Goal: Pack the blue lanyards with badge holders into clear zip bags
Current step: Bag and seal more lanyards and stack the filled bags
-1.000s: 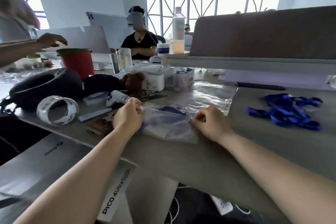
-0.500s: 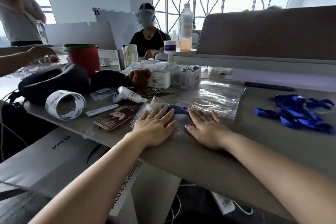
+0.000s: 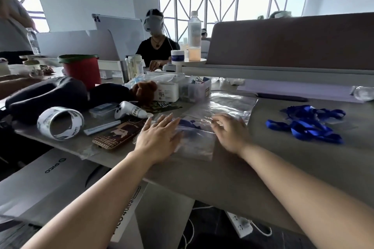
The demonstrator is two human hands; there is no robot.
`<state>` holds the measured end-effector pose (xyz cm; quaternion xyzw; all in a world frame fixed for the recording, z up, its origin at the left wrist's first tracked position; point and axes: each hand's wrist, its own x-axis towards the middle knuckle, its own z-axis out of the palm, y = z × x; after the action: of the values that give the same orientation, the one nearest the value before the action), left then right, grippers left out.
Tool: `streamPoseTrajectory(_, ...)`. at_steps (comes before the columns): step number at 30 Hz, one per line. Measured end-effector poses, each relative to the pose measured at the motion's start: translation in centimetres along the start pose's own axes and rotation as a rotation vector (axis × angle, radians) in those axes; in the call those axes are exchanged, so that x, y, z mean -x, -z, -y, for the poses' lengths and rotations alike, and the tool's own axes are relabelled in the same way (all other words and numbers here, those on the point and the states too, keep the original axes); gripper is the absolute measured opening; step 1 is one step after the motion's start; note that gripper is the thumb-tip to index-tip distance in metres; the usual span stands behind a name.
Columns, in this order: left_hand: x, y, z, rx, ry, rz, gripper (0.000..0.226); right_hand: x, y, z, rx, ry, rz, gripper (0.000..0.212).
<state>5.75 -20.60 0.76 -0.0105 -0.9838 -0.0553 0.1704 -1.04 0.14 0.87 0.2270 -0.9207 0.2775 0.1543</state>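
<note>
A clear zip bag (image 3: 197, 141) with a blue lanyard (image 3: 188, 124) inside lies flat on the grey table (image 3: 283, 163) in front of me. My left hand (image 3: 158, 137) lies flat on the bag's left side, fingers straight and spread. My right hand (image 3: 231, 131) rests on the bag's right side, blurred, with its fingers extended along the top edge. A loose heap of blue lanyards (image 3: 309, 123) lies on the table to the right, apart from both hands. More empty clear bags (image 3: 228, 105) lie just behind the filled one.
Left of the bag are a phone in a brown case (image 3: 117, 135), a roll of tape (image 3: 60, 123), a white controller (image 3: 129, 110), a dark neck pillow (image 3: 46, 95) and a red bucket (image 3: 81, 69). Small boxes (image 3: 182, 91) stand behind. A person sits opposite. A partition (image 3: 291, 44) runs along the back right.
Both hands went from pinching the bag's top edge to pressing flat on it. Since then they have slid apart, the right hand moving right along the bag.
</note>
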Motion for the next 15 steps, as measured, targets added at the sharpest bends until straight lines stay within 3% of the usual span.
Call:
streamPoseTrajectory(2,-0.1,0.5,-0.7,0.016,-0.01,-0.089,0.054,-0.7,1.0,-2.0,0.088,-0.052,-0.086,0.036)
streamPoseTrajectory(5,-0.5,0.9,-2.7,0.099,-0.053,-0.192,0.044,-1.1,2.2,-4.4,0.239,-0.152,0.042,0.034)
streamPoseTrajectory(8,-1.2,0.5,-5.0,0.184,-0.075,-0.206,0.042,-0.8,2.5,-5.3,0.275,-0.133,0.096,0.029)
streamPoseTrajectory(15,-2.3,-1.1,-8.5,0.287,-0.086,-0.238,0.037,-1.2,2.1,-5.9,0.233,-0.071,-0.065,0.018)
